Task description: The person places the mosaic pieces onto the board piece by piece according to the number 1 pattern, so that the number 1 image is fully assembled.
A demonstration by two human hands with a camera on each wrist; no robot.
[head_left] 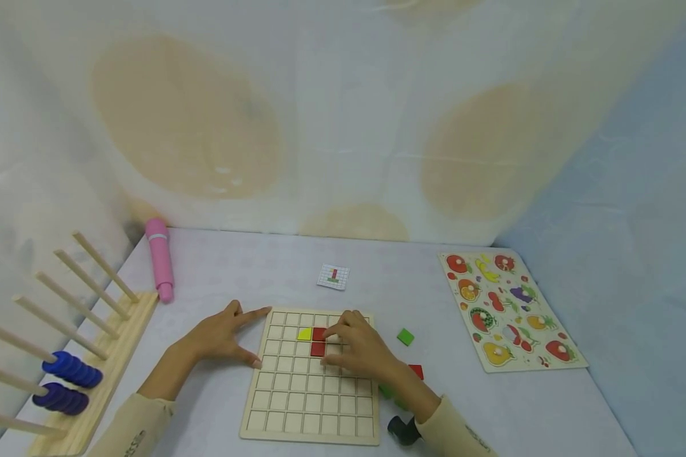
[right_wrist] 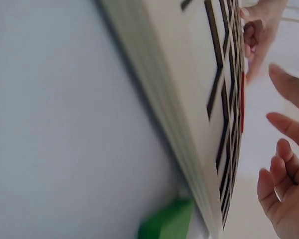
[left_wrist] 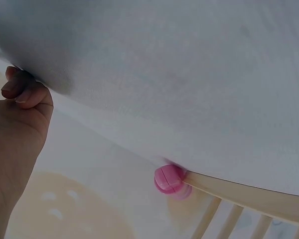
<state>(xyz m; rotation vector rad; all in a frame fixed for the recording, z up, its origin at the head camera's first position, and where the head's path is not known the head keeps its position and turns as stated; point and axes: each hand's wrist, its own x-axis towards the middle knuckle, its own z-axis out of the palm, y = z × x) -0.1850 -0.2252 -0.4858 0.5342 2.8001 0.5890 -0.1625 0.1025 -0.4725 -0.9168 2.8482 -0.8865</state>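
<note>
A wooden grid board lies on the table with a yellow rounded piece and two red square tiles in its upper cells. My left hand is at the board's left edge, index finger and thumb spread apart along it; its other fingers are bent in the left wrist view. Over the board's upper right, my right hand has index fingertip and thumb beside the red tiles. In the right wrist view its fingers are apart above the board, with nothing visible between them.
Right of the board lie a green tile, a red tile partly under the forearm, and a dark object. A pattern card sits behind. A peg rack and pink tube stand left; a fruit puzzle right.
</note>
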